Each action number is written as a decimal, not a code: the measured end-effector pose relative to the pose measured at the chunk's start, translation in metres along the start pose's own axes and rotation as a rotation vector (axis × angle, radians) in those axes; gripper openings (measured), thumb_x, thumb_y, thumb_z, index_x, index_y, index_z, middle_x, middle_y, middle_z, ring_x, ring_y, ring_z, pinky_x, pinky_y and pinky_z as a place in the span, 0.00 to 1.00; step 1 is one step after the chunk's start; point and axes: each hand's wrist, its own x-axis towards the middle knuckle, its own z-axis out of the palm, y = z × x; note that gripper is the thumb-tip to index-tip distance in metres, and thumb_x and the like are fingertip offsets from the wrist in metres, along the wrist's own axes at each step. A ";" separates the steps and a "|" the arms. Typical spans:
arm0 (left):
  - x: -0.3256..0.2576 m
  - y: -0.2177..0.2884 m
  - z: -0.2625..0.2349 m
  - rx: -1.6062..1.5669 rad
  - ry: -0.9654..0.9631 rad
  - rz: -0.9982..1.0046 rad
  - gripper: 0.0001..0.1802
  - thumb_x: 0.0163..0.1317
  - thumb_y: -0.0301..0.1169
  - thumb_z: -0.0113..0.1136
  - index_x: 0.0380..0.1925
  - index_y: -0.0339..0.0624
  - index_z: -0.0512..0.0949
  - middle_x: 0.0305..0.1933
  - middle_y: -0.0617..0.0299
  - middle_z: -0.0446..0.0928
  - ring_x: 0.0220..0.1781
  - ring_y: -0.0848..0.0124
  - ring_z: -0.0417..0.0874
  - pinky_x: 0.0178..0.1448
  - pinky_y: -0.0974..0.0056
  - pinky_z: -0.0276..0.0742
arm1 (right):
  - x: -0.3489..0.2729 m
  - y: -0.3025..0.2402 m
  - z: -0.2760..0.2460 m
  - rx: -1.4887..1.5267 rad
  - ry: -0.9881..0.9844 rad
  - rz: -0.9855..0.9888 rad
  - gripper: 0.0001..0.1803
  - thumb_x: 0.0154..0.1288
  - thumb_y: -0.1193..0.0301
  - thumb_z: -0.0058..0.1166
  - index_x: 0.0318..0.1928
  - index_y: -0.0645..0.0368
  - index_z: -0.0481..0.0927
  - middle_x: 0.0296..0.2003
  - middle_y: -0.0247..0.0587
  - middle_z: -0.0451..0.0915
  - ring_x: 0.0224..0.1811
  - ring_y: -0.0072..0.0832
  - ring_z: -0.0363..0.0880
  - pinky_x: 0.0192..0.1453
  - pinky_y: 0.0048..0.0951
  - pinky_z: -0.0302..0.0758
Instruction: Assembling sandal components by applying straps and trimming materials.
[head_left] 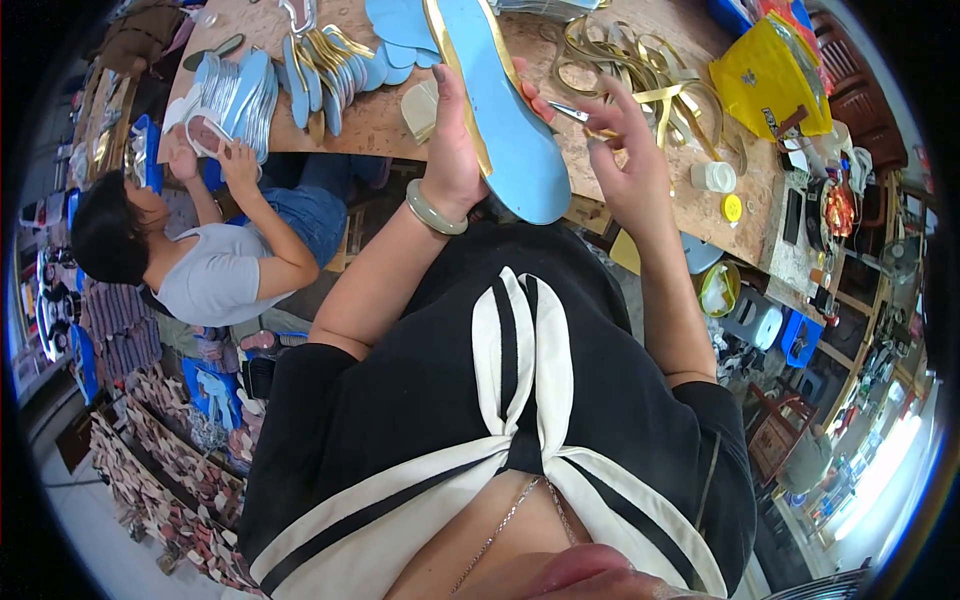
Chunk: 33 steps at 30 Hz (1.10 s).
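A light blue shoe insole (510,120) with a gold strip along its left edge is held upright in front of me. My left hand (455,160), with a pale bangle at the wrist, is closed round it: the thumb lies on the near side and the fingertips show past the right edge. Just right of the insole, my right hand (632,165) grips small scissors (570,111) with silver blades. Their tips point left toward my left fingertips, and the fingers partly hide the handles.
Gold strips (640,60) lie tangled on the worktable (730,215), near a white jar (712,177), a yellow lid (732,207) and a yellow bag (770,80). Stacked blue insoles (240,95) and gold-edged pieces (325,65) lie left. A co-worker (215,240) sits there, handling a white-edged piece.
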 end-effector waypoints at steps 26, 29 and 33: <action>0.020 -0.038 0.057 -0.214 -0.304 -0.043 0.49 0.58 0.69 0.37 0.60 0.31 0.58 0.33 0.63 0.63 0.35 0.72 0.64 0.46 0.65 0.66 | -0.010 0.032 -0.042 0.362 -0.283 0.115 0.13 0.63 0.64 0.55 0.30 0.62 0.80 0.23 0.26 0.75 0.26 0.13 0.69 0.32 0.18 0.67; 0.021 -0.041 0.064 -0.093 -0.245 -0.023 0.52 0.57 0.70 0.38 0.62 0.30 0.54 0.34 0.64 0.60 0.36 0.72 0.63 0.51 0.63 0.64 | -0.003 0.037 -0.060 0.582 -0.477 0.163 0.13 0.64 0.65 0.54 0.32 0.64 0.81 0.25 0.26 0.77 0.27 0.13 0.70 0.34 0.17 0.67; 0.027 -0.047 0.068 0.022 -0.289 -0.065 0.48 0.62 0.64 0.38 0.62 0.28 0.54 0.41 0.56 0.69 0.48 0.65 0.71 0.61 0.58 0.65 | 0.003 0.043 -0.073 0.610 -0.491 0.260 0.17 0.66 0.62 0.51 0.37 0.67 0.81 0.27 0.30 0.78 0.31 0.16 0.72 0.38 0.20 0.69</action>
